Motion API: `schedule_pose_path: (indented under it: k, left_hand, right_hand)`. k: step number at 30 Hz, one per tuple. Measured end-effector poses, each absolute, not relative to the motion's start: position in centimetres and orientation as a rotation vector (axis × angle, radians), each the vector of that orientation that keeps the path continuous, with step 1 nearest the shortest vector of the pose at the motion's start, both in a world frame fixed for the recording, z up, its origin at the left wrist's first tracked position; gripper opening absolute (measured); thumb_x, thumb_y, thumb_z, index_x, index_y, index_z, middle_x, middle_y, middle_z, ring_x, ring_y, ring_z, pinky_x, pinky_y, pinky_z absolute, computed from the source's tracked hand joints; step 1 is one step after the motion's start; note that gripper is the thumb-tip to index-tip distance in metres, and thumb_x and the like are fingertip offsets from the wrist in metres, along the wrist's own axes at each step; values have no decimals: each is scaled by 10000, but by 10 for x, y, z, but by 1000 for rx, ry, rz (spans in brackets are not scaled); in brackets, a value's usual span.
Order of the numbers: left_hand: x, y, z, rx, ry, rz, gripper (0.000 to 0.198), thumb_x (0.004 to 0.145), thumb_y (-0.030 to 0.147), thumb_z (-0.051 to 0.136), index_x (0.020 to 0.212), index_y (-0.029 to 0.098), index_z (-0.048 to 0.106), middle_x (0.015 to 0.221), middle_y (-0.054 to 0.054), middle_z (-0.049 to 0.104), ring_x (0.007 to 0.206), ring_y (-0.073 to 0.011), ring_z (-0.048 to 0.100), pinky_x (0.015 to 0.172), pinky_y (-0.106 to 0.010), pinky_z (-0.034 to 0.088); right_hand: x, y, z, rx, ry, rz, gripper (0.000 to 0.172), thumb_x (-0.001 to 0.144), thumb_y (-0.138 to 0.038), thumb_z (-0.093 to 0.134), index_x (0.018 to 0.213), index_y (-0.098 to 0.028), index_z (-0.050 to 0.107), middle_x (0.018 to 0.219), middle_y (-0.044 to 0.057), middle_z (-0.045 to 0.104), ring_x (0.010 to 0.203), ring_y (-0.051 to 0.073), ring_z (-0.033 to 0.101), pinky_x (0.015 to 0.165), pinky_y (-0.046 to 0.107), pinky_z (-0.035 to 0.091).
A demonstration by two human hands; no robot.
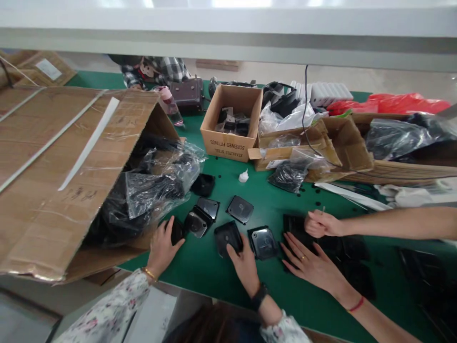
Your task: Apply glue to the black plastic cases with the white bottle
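Note:
My left hand [163, 250], with a gold bracelet and floral sleeve, grips a dark plastic part [177, 232] between thumb and fingers, beside the big carton's opening. A square black plastic cover [225, 237] is in my right hand [245, 266], its thumb on the near side and fingers along the right edge. Between my hands, two shiny black square covers [197, 223] [208, 208] lie against each other. One more cover [240, 209] rests farther back, and another shiny cover [263, 243] sits just right of my right hand.
A co-worker's hands [314, 267] work over dark parts at the right. The large carton [71, 157] with plastic bags [157, 181] stands left. Behind are a small carton [228, 145], a white bottle cap [243, 176] and a bag of black pieces [289, 174]. A cable [304, 109] hangs down.

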State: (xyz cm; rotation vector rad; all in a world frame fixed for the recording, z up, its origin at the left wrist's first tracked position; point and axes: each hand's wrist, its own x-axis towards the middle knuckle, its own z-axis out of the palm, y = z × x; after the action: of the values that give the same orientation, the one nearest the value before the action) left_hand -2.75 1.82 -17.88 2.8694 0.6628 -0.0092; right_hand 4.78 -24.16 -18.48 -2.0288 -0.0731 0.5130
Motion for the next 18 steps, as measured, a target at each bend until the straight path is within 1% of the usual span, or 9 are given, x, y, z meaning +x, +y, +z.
schedule_pose_path:
  k: [2,5,7,8,10,12,15,17,18]
  left_hand:
    - [-21,7,-184,2927,513,-7,782,866,497,518,1481,126,209,1467,-227,333,1332,-397,330,1028,-612,318]
    - [7,-19,-176,2944,295,-10,868,815,537,593,1496,183,189,1555,-186,187,1405,-411,187,1058,-661,237]
    - [24,-31,-169,2924,283,-29,795,815,460,624,1480,219,261,1564,-161,176,1381,-407,251,1053,-626,288]
    - [30,-33,-167,2910,312,-23,744,821,407,626,1466,219,305,1562,-158,188,1354,-398,308,1046,-591,325]
    - [31,-32,-163,2884,366,2,664,833,321,608,1441,215,365,1555,-155,214,1297,-377,393,1030,-534,374]
    - [21,-28,-162,2878,400,33,643,848,289,577,1448,233,353,1564,-142,197,1313,-392,371,1049,-577,332]
    - [-4,-33,-165,2804,244,17,736,859,365,570,1496,256,219,1573,-130,166,1402,-417,211,1091,-667,173]
    - [-15,-52,-169,2640,-8,-111,882,809,465,633,1510,265,138,1567,-121,194,1422,-399,170,1118,-638,154]
    - [-16,-65,-171,2548,-101,-183,954,771,493,673,1511,274,113,1568,-113,195,1425,-394,167,1126,-619,165]
  right_hand:
    - [47,-247,-188,-2043,-34,525,502,940,-470,351,1265,-124,513,1053,152,674,890,262,676,728,385,564]
    - [46,-256,-177,-2145,-2,482,541,853,-532,498,1181,-112,595,1182,219,609,1016,339,630,805,444,528]
    - [57,-265,-166,-2206,1,439,526,791,-541,584,1125,-138,637,1223,213,587,997,353,625,813,457,508]
    - [67,-269,-162,-2222,-1,421,501,789,-548,583,1090,-154,654,1174,194,617,915,331,644,775,444,512]
    - [98,-276,-156,-2231,-3,381,466,824,-562,520,1029,-170,667,964,139,684,713,265,639,678,401,511]
    - [139,-275,-155,-2220,-10,324,467,842,-552,481,1035,-162,649,831,100,682,642,231,609,647,371,503]
    - [204,-252,-163,-2201,-37,206,556,784,-471,570,1211,-117,525,1031,139,653,873,254,612,794,391,491]
    - [240,-227,-174,-2201,-58,139,740,678,-396,694,1302,-104,427,1234,179,558,1099,293,522,931,439,427]
    - [254,-214,-180,-2195,-72,129,761,649,-360,720,1306,-118,422,1274,174,531,1148,301,481,965,457,399]
